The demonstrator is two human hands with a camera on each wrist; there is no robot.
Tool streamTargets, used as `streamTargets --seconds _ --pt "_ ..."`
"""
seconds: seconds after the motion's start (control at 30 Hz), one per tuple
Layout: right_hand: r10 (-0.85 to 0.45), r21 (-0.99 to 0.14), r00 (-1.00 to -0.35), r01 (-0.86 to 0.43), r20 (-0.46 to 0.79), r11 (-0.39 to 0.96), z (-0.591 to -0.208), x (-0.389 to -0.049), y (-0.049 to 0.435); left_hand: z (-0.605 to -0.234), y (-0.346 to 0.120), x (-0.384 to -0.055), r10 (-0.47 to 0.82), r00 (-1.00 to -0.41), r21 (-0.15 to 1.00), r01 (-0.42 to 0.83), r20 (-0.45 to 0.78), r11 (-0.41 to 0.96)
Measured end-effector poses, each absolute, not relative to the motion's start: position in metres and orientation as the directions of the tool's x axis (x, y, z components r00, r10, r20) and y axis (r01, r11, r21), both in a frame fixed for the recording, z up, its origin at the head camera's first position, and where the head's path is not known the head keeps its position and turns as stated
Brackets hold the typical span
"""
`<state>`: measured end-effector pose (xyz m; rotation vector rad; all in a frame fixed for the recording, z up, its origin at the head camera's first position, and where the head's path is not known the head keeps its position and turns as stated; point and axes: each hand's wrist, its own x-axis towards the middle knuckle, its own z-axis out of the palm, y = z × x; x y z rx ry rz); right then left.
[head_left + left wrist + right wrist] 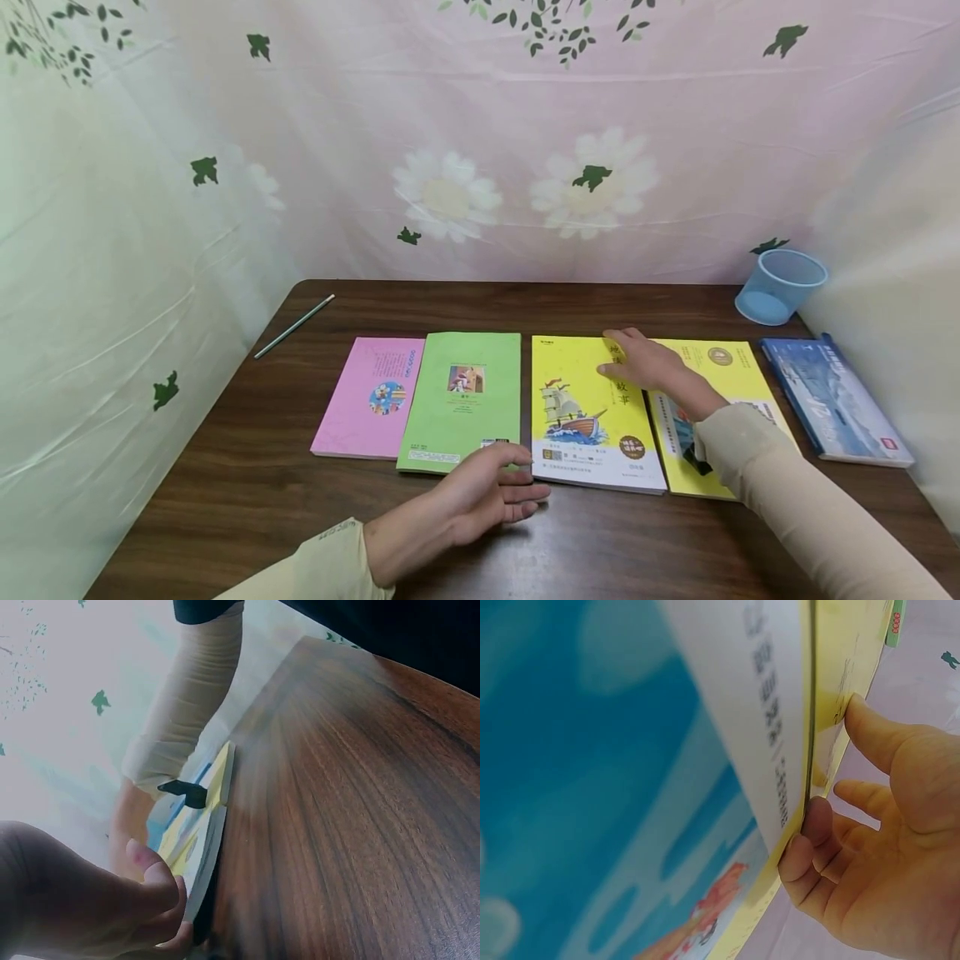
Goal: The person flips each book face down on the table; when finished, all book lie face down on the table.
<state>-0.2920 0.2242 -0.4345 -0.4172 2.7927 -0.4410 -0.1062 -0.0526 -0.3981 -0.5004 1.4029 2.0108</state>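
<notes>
In the head view my right hand [651, 365] lies over the top right of a yellow book with a sailing ship [573, 417] on its cover. The right wrist view shows that hand's thumb [866, 727] at this book and its other fingertips at the edge of the neighbouring yellow book [742, 930]. That second book [723, 358] is partly covered by my right forearm. My left hand [487, 492], fingers loosely extended, is near the ship book's lower left corner. It overlaps the bottom of a green book [472, 425] and holds nothing.
Left of the green book lies a pink book [348, 408], and beyond it a pencil [294, 327] near the left edge. A blue book [840, 400] lies at the far right. Behind it a light-blue cup [780, 287] leans near the curtain. Everything is on a dark wooden table [247, 483].
</notes>
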Motion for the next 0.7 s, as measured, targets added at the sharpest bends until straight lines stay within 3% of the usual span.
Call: streamTargets --seconds 0.53,0.7 --pt "-0.306 -0.346 -0.922 -0.215 -0.236 0.913 -0.437 -0.293 0.225 -0.410 -0.050 -0.120 0.291 -0.770 0.721 -0.636 -0.568 -0.276" --pt "-0.299 -0.355 -0.924 -0.203 -0.240 0.913 -0.436 -0.296 0.224 -0.413 -0.048 -0.123 0.271 -0.823 0.805 -0.556 -0.499 -0.208"
